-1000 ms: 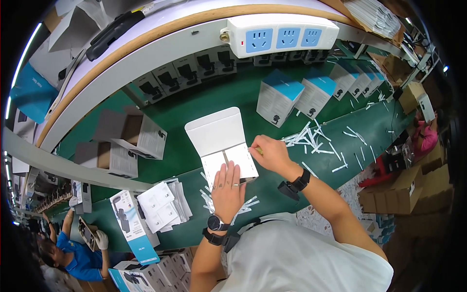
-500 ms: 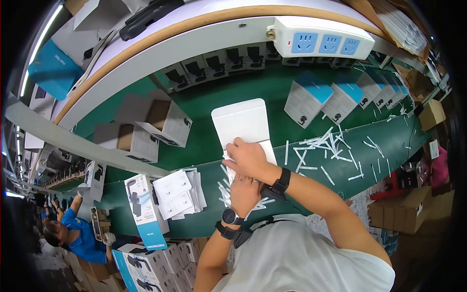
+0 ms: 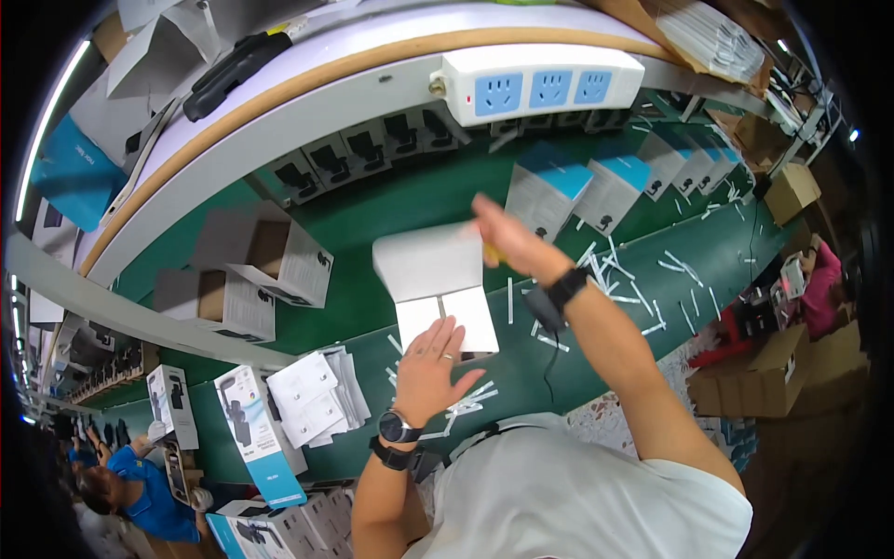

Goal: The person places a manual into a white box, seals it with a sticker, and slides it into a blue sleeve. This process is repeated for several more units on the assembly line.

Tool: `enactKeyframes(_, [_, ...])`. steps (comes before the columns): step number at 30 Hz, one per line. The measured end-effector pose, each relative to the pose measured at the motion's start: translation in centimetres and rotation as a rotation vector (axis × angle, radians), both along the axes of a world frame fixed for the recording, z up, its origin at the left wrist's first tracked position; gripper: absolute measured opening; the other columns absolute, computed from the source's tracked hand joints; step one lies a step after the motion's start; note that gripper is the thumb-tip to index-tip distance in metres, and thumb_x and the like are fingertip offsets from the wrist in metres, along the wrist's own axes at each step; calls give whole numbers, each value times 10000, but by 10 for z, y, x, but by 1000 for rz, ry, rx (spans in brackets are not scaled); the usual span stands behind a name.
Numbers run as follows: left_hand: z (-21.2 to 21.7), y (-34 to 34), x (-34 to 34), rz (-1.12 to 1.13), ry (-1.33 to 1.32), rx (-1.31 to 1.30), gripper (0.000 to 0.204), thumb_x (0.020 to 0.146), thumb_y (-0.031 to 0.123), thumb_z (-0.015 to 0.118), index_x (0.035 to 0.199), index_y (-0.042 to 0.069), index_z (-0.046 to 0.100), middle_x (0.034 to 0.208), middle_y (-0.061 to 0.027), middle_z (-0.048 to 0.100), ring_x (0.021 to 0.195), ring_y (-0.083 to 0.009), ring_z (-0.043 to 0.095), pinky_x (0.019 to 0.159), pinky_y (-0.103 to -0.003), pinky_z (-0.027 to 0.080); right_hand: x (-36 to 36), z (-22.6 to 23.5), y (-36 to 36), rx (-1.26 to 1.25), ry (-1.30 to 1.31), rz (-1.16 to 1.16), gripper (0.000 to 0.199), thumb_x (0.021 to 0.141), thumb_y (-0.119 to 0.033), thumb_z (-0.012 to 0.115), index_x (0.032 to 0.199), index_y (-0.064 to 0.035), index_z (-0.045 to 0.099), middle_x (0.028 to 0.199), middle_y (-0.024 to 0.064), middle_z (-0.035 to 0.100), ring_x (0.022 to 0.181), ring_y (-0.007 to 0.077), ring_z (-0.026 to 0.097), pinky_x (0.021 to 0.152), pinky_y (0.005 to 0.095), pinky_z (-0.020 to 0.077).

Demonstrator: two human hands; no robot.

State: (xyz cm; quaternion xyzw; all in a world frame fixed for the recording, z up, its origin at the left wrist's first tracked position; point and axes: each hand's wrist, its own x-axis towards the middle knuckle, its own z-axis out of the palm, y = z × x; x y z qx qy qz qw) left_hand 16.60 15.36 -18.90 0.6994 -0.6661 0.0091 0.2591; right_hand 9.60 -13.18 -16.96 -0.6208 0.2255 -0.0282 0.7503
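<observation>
A white carton [image 3: 470, 321] with its lid [image 3: 424, 261] raised lies on the green bench before me. My left hand [image 3: 430, 368] is spread flat over its near part, fingers straight, palm down, holding nothing. At the lid's right edge is my right hand [image 3: 521, 250], smeared by motion. One finger points up past the edge; the others are too blurred to read. The lid is blurred too. A narrow gap runs between the carton's inner white panels. Loose white strips [image 3: 466, 405] lie beside my left hand.
Opened printed boxes [image 3: 303, 265] stand at left, and a row of blue-topped boxes [image 3: 549, 191] at right. Paper leaflets [image 3: 307, 396] lie beside a printed box [image 3: 251, 410]. A power strip [image 3: 540, 86] hangs overhead from the shelf. A person in blue [image 3: 149, 489] works at far left.
My right hand has come off the carton's front and moved up to the lid's right edge. My left hand has flattened out on the carton. The whole view has shifted a little.
</observation>
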Motion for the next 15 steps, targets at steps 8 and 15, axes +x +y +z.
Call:
enactKeyframes(8, [-19,20,22,60,1067,-82,229,884,115,709,1085,10,680,986,-78,712,837,-158,651,749,-309,520,-35,33,113,-1110,-299,181,163,880,-244,718,910,-91,670,877,44,668,760,236,675,619,356,519])
enactKeyframes(15, [-39,23,29,19,1133,-169,259,819,135,815,1031,25,713,963,-59,716,830,-161,663,743,-310,525,-31,25,115,-1206,-434,200,183,845,-256,751,865,-114,638,829,31,627,700,252,642,565,359,478])
